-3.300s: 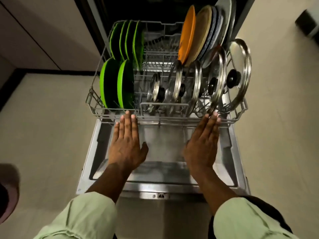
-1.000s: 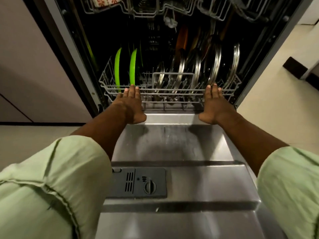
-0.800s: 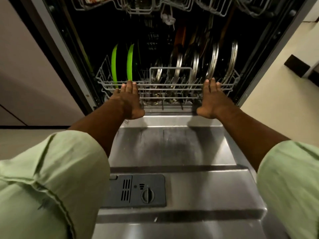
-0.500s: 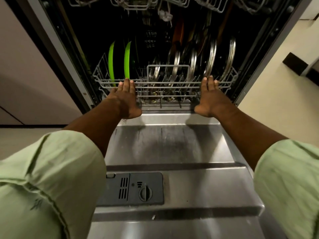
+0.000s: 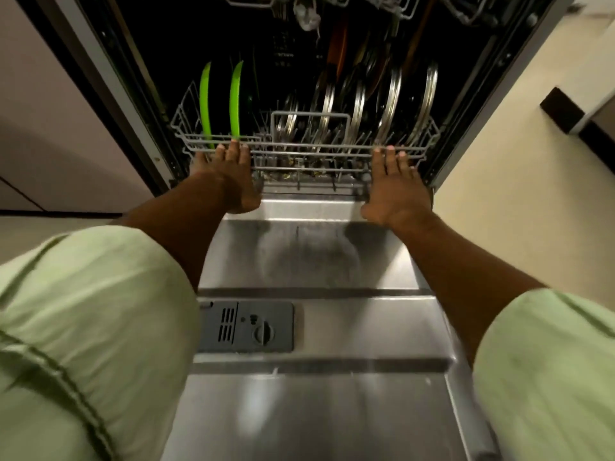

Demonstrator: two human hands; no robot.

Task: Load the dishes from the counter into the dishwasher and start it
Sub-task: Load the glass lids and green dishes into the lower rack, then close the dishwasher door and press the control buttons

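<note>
The lower wire rack sits inside the dark dishwasher tub, loaded with green plates on the left and steel-rimmed pot lids on the right. An orange plate shows dimly further back. My left hand presses flat against the rack's front rail at its left end, fingers straight. At the right end my right hand presses the same rail, also with straight fingers. The dishwasher door lies open below my arms.
A grey detergent dispenser is set in the steel door. The upper rack hangs at the top edge. A cabinet panel stands to the left, beige floor to the right with a dark plinth.
The rack, fully pulled out over the door 3.3 s ago, has slid back into the tub with both hands pushing its front rail. In the last second it moved slightly deeper.
</note>
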